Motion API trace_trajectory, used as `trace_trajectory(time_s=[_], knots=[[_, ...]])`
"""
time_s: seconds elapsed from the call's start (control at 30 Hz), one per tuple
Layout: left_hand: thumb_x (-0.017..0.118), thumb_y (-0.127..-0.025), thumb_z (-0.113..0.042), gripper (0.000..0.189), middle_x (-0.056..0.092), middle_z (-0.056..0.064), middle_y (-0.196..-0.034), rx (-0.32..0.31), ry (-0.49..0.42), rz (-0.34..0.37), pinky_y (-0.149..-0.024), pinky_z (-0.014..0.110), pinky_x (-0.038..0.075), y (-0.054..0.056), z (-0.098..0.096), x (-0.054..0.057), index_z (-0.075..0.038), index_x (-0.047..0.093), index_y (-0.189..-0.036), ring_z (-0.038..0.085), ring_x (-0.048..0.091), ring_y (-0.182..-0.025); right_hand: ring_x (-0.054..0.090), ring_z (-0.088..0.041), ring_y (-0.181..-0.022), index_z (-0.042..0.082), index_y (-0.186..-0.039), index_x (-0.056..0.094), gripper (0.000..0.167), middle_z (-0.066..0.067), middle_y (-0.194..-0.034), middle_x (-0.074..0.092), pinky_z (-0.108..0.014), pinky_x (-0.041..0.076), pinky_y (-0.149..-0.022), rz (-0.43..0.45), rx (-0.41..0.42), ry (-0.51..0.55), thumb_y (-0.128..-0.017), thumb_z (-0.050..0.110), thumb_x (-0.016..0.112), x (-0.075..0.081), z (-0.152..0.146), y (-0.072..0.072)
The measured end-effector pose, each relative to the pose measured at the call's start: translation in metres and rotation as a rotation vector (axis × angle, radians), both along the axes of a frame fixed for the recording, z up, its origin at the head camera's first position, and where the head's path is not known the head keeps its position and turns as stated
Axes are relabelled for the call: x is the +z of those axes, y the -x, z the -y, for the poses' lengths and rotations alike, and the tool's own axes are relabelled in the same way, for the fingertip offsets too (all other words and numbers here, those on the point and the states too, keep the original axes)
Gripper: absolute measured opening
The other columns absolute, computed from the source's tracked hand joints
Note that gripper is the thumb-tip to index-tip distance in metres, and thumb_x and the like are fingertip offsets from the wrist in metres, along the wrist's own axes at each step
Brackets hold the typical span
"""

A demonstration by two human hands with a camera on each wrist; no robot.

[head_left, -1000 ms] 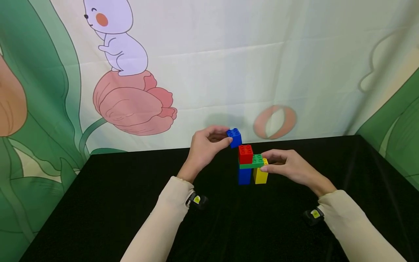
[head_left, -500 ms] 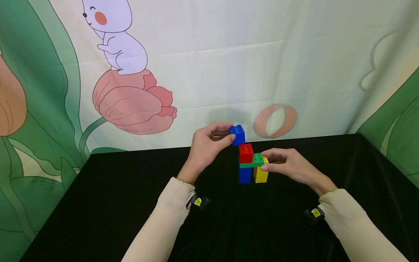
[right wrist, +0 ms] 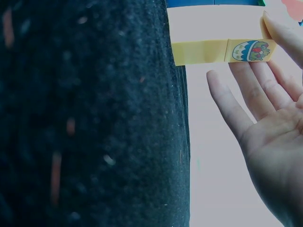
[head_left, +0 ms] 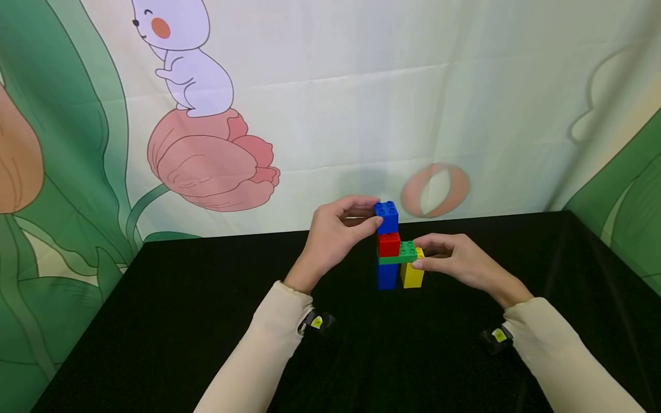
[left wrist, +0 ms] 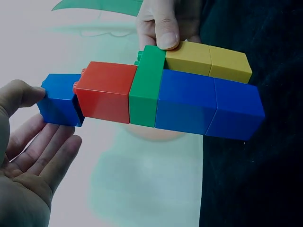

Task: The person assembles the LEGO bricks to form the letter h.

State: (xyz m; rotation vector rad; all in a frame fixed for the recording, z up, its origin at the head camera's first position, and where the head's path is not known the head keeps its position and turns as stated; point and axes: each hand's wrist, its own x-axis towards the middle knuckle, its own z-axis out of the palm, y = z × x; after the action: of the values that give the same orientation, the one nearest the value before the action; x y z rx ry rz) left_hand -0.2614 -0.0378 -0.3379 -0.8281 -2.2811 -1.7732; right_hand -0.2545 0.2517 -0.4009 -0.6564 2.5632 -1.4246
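My left hand (head_left: 335, 232) pinches a blue toy building block (head_left: 387, 218) between thumb and fingers, over the red block (head_left: 388, 245). In the left wrist view that blue block (left wrist: 59, 99) sits a little askew against the red block (left wrist: 106, 92), whose studs still show at the joint. Below the red block lies a flat green block (head_left: 397, 257), bridging a column of blue blocks (head_left: 387, 276) and a column of yellow blocks (head_left: 412, 276). My right hand (head_left: 459, 261) grips the top yellow block, its thumb by the green one. The right wrist view shows a printed picture on that yellow block (right wrist: 251, 50).
The blocks stand on a black-covered table (head_left: 206, 321). Behind it hangs a pale curtain (head_left: 330, 115) printed with a rabbit and flowers. A dark wrist camera is strapped over each light sleeve (head_left: 248, 350).
My left hand has carried the blue block to the right, then down onto the top of the red block. The right hand keeps its hold in the same place.
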Motion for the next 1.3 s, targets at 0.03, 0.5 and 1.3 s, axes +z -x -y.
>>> trace_trajectory(time_s=[0.03, 0.5, 1.3], knots=[[0.077, -0.099, -0.015, 0.033, 0.076, 0.007, -0.122, 0.0, 0.001, 0.001, -0.097, 0.032, 0.059, -0.0002, -0.0001, 0.0002, -0.005, 0.073, -0.13, 0.019, 0.072, -0.111, 0.067, -0.028, -0.116, 0.008, -0.137, 0.066, 0.043, -0.009, -0.125, 0.071, -0.046, 0.053, -0.1, 0.001, 0.001, 0.001, -0.1, 0.028, 0.075, 0.0001, 0.0001, 0.0], [0.077, -0.099, -0.015, 0.031, 0.077, 0.005, -0.118, -0.012, 0.024, 0.01, -0.095, 0.03, 0.059, -0.0019, 0.0005, 0.0009, -0.006, 0.075, -0.128, 0.016, 0.073, -0.107, 0.067, -0.027, -0.116, 0.008, -0.138, 0.066, 0.042, -0.009, -0.125, 0.071, -0.047, 0.052, -0.102, -0.006, 0.013, 0.0, -0.101, 0.027, 0.075, -0.0011, -0.0005, 0.0013], [0.078, -0.098, -0.014, 0.031, 0.077, 0.006, -0.117, -0.023, 0.039, 0.005, -0.093, 0.03, 0.06, -0.0037, 0.0008, 0.0014, -0.005, 0.075, -0.128, 0.016, 0.074, -0.105, 0.067, -0.028, -0.115, 0.007, -0.137, 0.066, 0.043, -0.01, -0.125, 0.071, -0.045, 0.054, -0.099, 0.0, 0.011, 0.006, -0.1, 0.026, 0.075, -0.0003, -0.0009, 0.0013]])
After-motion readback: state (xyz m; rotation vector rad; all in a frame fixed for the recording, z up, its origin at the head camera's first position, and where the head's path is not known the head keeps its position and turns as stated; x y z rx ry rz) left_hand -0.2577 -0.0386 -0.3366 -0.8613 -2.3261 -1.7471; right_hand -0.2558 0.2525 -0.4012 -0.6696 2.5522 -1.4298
